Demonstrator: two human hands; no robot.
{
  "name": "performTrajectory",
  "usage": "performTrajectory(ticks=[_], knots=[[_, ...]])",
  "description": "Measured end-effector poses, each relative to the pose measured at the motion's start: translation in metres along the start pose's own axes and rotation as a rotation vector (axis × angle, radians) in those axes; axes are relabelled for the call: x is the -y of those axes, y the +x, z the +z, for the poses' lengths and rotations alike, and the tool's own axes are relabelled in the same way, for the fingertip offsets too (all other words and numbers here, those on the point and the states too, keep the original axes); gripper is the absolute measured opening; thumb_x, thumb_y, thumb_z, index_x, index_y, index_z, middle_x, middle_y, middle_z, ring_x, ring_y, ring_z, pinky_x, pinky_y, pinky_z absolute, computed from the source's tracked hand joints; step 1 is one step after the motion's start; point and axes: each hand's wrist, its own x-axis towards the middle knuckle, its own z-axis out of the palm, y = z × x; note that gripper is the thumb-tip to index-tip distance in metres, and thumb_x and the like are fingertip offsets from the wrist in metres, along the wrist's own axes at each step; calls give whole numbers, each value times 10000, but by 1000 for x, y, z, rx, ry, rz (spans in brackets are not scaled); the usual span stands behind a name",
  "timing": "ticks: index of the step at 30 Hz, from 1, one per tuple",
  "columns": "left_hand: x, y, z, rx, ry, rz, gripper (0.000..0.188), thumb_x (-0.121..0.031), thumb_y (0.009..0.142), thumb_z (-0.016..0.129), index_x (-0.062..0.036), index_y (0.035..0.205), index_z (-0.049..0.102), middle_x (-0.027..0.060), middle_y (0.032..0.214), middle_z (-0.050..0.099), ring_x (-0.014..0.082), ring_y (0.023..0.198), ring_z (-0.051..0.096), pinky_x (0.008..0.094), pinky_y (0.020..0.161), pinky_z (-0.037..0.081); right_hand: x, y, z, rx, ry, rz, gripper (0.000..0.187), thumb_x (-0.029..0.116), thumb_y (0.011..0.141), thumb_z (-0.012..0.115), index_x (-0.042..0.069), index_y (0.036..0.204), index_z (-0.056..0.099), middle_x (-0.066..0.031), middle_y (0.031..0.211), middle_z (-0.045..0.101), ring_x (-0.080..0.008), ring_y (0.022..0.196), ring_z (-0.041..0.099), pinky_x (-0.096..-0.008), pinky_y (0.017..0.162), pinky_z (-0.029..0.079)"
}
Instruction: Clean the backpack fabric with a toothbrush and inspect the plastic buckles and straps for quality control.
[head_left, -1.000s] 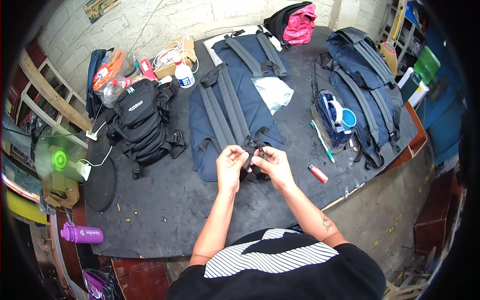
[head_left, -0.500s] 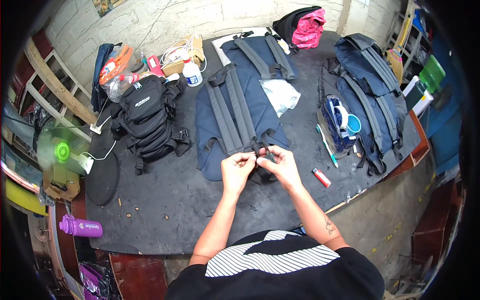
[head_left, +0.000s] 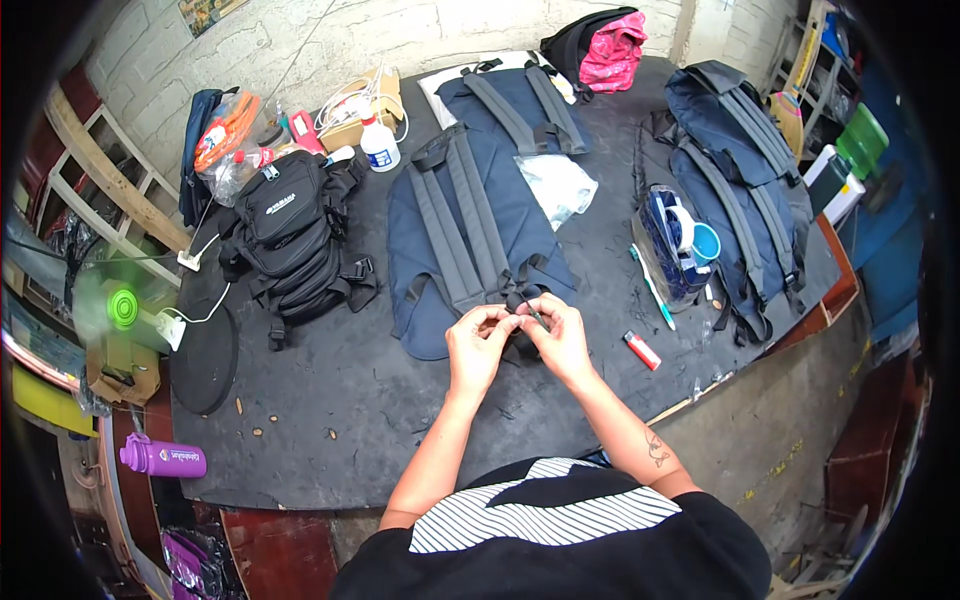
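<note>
Navy backpack is lying straps-up; left hand and right hand are pinching black webbing (seemingly adjusting it), likely needing steadiness next.

Left of the hands the tabletop lies open; rightward, a lighter and toothbrush obstruct passage.

Backpack: navy cloth, matt, lightly creased; straps: grey cloth, matt; black bag: cloth, dull finish; tabletop: black, matt, scuffed; poly bag: thin translucent film, crinkled, glossy; pouch: clear and blue plastic, shiny; cup: blue plastic, smooth; lighter: red plastic, glossy; spray bottle: white plastic, smooth; flask: purple, smooth; carton: brown cardboard, matt; wall: pale blocks, rough, uneven
</note>
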Motion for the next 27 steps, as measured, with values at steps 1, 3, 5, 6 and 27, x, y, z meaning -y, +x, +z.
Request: performTrajectory(ticks=[1, 3, 5, 6, 27], knots=[[0, 0, 0, -7, 32, 58, 91, -5, 815, 639, 53, 886, 639, 65, 880, 641, 87, 783, 600, 216, 688, 499, 1, 2, -1, 5, 6, -5, 89, -38, 795, 592, -81, 872, 601, -65, 859, 579, -98, 819, 572, -235, 742, 472], [-3, -2, 3, -17, 91, 114, 83, 7, 813, 632, 61, 875, 628, 79, 888, 641, 98, 760, 610, 222, 667, 502, -2, 1, -1, 9, 12, -9, 89, -32, 794, 597, -77, 870, 602, -68, 857, 581, -99, 819, 573, -232, 739, 470], [-3, -1, 5, -29, 149, 174, 75, 19, 810, 624, 70, 864, 616, 94, 896, 642, 109, 738, 620, 228, 647, 505, -9, 2, -2, 25, 27, 71, 133, 6, 812, 601, -74, 918, 594, -61, 822, 582, -103, 808, 578, -227, 738, 468], [-2, -1, 5, -46, 159, 190, 78, 20, 810, 621, 72, 868, 613, 101, 895, 642, 114, 734, 621, 231, 640, 504, -11, 0, -1, 24, 26, 70, 133, 6, 812, 601, -74, 918, 594, -61, 822, 582, -103, 808, 578, -227, 738, 468], [8, 3, -1, -157, 429, 432, 87, 38, 770, 612, 51, 856, 610, 148, 915, 635, 236, 752, 643, 287, 660, 507, 11, -10, -6, 252, 316, 653, 339, 325, 957, 432, 38, 832, 562, 44, 641, 440, -30, 475, 333, -184, 430, 285]])
